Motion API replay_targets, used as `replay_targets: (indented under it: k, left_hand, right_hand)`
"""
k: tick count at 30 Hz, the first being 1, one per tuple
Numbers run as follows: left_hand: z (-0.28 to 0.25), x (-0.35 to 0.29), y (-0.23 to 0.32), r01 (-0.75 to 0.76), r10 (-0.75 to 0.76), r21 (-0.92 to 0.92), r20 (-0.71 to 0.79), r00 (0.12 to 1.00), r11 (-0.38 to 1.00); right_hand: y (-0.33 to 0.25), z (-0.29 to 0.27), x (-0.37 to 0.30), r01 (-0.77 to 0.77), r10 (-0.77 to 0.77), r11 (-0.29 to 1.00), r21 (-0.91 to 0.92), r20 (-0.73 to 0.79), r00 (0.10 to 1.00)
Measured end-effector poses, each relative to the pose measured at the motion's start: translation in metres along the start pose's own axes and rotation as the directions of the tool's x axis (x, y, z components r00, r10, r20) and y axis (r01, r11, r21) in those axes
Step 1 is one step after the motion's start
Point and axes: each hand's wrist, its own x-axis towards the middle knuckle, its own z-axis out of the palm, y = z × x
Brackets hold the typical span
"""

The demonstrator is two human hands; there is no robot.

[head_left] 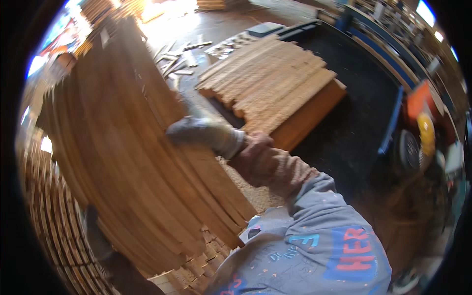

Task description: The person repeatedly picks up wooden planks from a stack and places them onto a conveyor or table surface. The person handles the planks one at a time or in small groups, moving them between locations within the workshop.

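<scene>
Wooden boards (123,132): between our hands, left of the board stack (275,73); likely heavy together, stiff, prone to slide.
Right hand (204,135): gripping their right edge.
Left hand (94,233): against their lower-left edge; closure we cannot tell.
Hold: we'd squeeze opposite long sides.
Edges: ends uneven.
Room: over the dark table (351,110).

Long brown wooden boards (118,137), side by side in a slanting, uneven-ended bundle, left of centre
</scene>
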Motion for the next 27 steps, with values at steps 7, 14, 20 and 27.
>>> replay_targets:
  k: [7,14,20,27]
  left_hand:
    - [0.311,0.094,-0.104,0.012,-0.148,0.220,0.612,0.777,0.975]
    - [0.587,0.021,-0.239,0.069,-0.173,0.166,0.980,0.103,0.984]
    - [0.671,0.009,-0.277,-0.946,-0.405,0.152,0.914,0.024,0.287]
    - [0.660,0.039,-0.266,-0.992,-0.561,-0.124,0.822,-0.102,-0.001]
  right_hand:
    - [-0.164,-0.072,-0.330,-0.024,-0.324,0.909,-0.417,-0.741,0.589]
    - [-0.135,-0.132,-0.628,0.041,-0.495,0.858,-0.511,-0.805,0.326]
    - [-0.073,-0.196,-0.730,-0.015,-0.373,0.918,-0.396,-0.875,0.310]
    - [-0.087,-0.181,-0.675,-0.181,-0.352,0.912,-0.367,-0.929,0.113]
